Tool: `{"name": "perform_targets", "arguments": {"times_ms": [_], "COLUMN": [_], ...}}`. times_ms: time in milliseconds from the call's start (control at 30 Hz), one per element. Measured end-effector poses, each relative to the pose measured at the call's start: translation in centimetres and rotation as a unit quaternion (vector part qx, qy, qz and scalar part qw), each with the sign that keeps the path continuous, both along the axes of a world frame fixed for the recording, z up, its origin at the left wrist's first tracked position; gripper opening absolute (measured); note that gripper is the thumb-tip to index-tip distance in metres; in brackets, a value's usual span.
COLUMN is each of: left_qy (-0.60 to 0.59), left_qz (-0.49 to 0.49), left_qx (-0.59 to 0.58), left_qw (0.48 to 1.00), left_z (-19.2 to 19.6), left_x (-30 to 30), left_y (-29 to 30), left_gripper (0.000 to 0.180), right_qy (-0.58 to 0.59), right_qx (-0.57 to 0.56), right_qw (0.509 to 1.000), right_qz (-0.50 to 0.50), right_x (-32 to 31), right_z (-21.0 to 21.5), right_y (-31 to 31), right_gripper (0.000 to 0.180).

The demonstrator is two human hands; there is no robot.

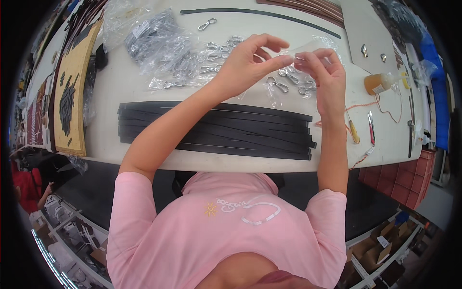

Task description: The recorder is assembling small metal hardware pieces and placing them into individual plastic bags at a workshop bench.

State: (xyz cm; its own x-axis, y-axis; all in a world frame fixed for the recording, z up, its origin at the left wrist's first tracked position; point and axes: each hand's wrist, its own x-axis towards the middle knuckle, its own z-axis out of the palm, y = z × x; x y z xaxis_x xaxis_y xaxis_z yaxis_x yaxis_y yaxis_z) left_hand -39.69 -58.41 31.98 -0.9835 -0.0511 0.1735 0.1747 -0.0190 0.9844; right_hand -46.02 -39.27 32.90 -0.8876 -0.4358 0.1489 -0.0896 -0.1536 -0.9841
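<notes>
Both of my hands are raised over the middle of the table, fingertips almost meeting. My left hand point(252, 60) has its thumb stretched toward the right fingertips, its index finger curved apart from the thumb; nothing shows in it. My right hand point(323, 70) has thumb and fingers pinched together; what they hold, if anything, is too small to make out. Beneath and around the hands lie metal snap hooks point(278, 85), several in clear plastic bags point(274, 98). A lone snap hook point(207, 24) rests farther back. Flat black straps point(216, 127) lie stacked below my left forearm.
Bagged hardware point(161, 43) is heaped at the back left, beside a yellow board point(89, 82) holding small black strips. To the right are a bottle of amber liquid point(378, 84), a yellow-handled tool point(354, 132) and an orange cord point(363, 104). A red crate point(399, 178) stands by the table edge.
</notes>
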Motion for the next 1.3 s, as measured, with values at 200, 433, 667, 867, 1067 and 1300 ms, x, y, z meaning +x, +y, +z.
{"name": "perform_targets", "arguments": {"times_ms": [200, 433, 667, 867, 1067, 1300], "left_qy": [0.067, 0.230, 0.133, 0.111, -0.023, -0.154], "left_qz": [-0.073, -0.153, -0.167, -0.189, -0.194, -0.132], "left_qx": [-0.471, -0.581, -0.559, -0.474, -0.206, 0.091], "left_qw": [0.877, 0.766, 0.801, 0.853, 0.959, 0.975], "left_z": [-3.1, -3.0, -2.8, -2.0, 1.5, 2.2], "left_x": [-1.5, -3.0, -3.0, -3.2, -1.2, 4.9], "left_y": [0.5, 2.4, 2.8, 0.5, -3.3, -8.1], "left_gripper": [0.017, 0.021, 0.025, 0.021, 0.016, 0.017], "right_qy": [-0.071, -0.054, -0.040, -0.013, -0.002, -0.049], "right_qx": [-0.041, 0.052, 0.024, 0.008, -0.026, 0.021], "right_qw": [0.993, 0.993, 0.994, 0.993, 0.987, 0.998], "right_qz": [-0.081, -0.093, -0.100, -0.115, -0.157, -0.022], "right_x": [-1.6, -0.1, -0.3, -0.7, -1.0, 1.6], "right_z": [-0.7, -1.2, -1.7, -1.8, -2.5, -2.9], "right_y": [2.6, 3.0, 2.8, 2.0, 1.7, -1.4], "right_gripper": [0.017, 0.016, 0.014, 0.014, 0.015, 0.019]}}
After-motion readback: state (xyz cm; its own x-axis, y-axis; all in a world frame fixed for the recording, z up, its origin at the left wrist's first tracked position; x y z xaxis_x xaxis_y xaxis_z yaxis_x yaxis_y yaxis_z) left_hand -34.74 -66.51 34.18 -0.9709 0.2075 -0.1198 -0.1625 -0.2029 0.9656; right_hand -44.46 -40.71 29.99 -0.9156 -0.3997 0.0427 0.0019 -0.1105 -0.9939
